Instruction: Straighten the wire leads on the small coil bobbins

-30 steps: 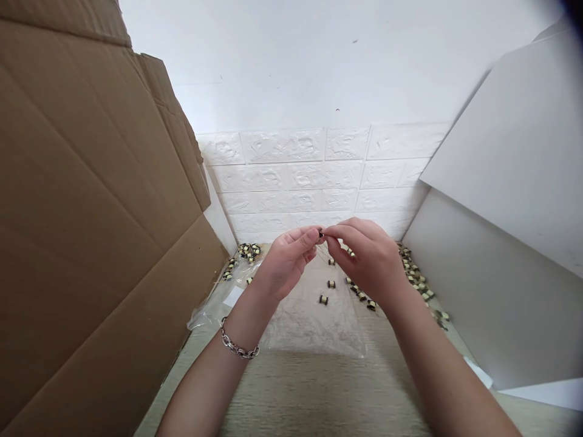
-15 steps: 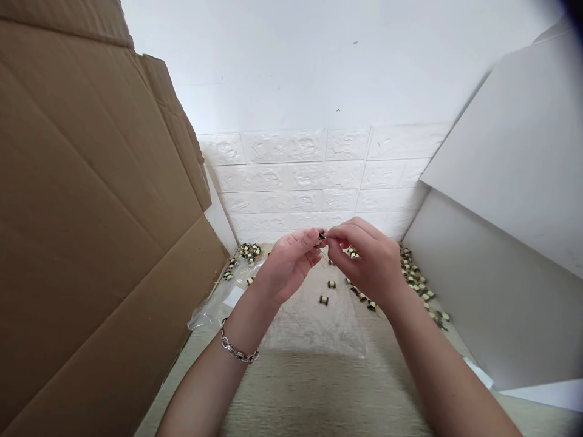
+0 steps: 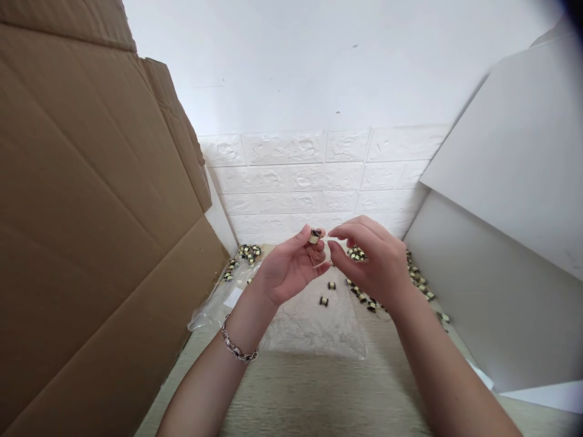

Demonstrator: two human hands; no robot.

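Big cardboard (image 3: 100,243) stands on L side of the surface (image 3: 291,394); clear plastic bag (image 3: 314,337) lies flat mid-surface. R hand (image 3: 376,261): thumb & index tips slightly apart, just beside the held piece; can't tell if they touch a wire. L hand (image 3: 289,270): grip clamped on a small coil (image 3: 314,237), b/w thumb & fingers, up above the bag. Loose coils (image 3: 323,301) lie below. Thin wires (image 3: 314,258) hang off held coil. Vs 0.5 s ago: R fingertips were at the coil, now backed off a bit; coil's yellow side & wires now show more.
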